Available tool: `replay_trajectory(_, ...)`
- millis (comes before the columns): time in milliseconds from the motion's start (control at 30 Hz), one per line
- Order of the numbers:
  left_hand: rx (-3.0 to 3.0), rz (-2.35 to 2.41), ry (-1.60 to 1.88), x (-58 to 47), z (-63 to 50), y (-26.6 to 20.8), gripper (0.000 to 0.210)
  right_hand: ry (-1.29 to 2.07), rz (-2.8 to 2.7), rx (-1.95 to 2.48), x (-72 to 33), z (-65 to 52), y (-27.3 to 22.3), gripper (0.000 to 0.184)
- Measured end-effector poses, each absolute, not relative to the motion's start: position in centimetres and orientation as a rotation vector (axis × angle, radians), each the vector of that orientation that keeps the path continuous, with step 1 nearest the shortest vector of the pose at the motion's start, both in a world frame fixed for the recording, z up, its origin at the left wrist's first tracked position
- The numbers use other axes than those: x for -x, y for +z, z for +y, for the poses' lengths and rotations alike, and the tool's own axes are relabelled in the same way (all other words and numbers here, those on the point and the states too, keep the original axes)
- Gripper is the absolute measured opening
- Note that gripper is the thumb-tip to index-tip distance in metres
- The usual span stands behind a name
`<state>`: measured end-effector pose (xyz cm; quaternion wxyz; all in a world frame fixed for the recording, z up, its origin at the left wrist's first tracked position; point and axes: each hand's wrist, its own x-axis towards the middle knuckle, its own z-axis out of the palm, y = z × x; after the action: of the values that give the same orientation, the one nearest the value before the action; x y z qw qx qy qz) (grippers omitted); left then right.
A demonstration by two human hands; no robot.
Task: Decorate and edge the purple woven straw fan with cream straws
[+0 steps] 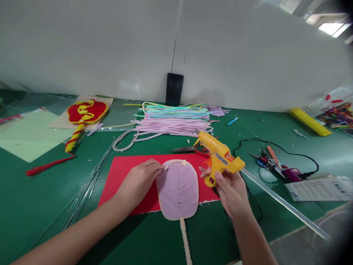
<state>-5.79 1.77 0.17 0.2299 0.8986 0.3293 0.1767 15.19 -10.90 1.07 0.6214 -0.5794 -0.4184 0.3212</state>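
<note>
Left hand (pixel 139 182) seemingly pinches fan (pixel 179 191), right hand (pixel 233 189) grips glue gun (pixel 219 152); bag (pixel 344 92) holds pieces (pixel 340 116).

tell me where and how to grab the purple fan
Probably by the slim handle of the purple fan, coming from the person's near side: the handle sticks out that way, while the left hand is up at the fan's far end.

The glue gun (pixel 219 152) is yellow, the chevron-patterned fan (pixel 178 191) lilac.
</note>
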Motion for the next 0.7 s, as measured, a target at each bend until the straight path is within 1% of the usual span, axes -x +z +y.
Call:
replay_trajectory(100,-2.449,0.94,0.453,5.8,1.7,0.3,0.028,0.662,-0.819,1.453,-15.7,-10.5,1.3,0.058)
replay_trajectory(133,-2.445,0.943,0.446,5.8,1.7,0.4,0.028,0.632,-0.781,1.503,-15.9,-10.3,1.3,0.062)
replay_trajectory(167,-2.443,0.943,0.441,5.9,1.7,0.4,0.028,0.608,-0.755,1.542,-16.0,-10.2,1.4,0.061)
replay_trajectory(300,-2.446,0.957,0.428,5.9,1.6,0.6,0.028,0.536,-0.703,1.581,-16.5,-9.7,2.0,0.038)
replay_trajectory(367,-2.451,0.967,0.417,5.9,1.6,0.6,0.028,0.504,-0.74,1.613,-17.0,-9.4,2.5,0.035)
replay_trajectory(500,-2.449,0.974,0.377,5.8,1.6,0.7,0.028,0.397,-0.891,1.814,-18.4,-9.0,3.5,0.035)
replay_trajectory(600,-2.429,0.972,0.351,5.8,1.6,0.6,0.029,0.3,-1.016,1.941,-19.4,-9.0,3.9,0.04)
replay_trajectory(700,-2.402,0.989,0.35,5.9,1.6,0.6,0.028,0.441,-1.221,1.83,-20.3,-9.3,4.4,0.049)
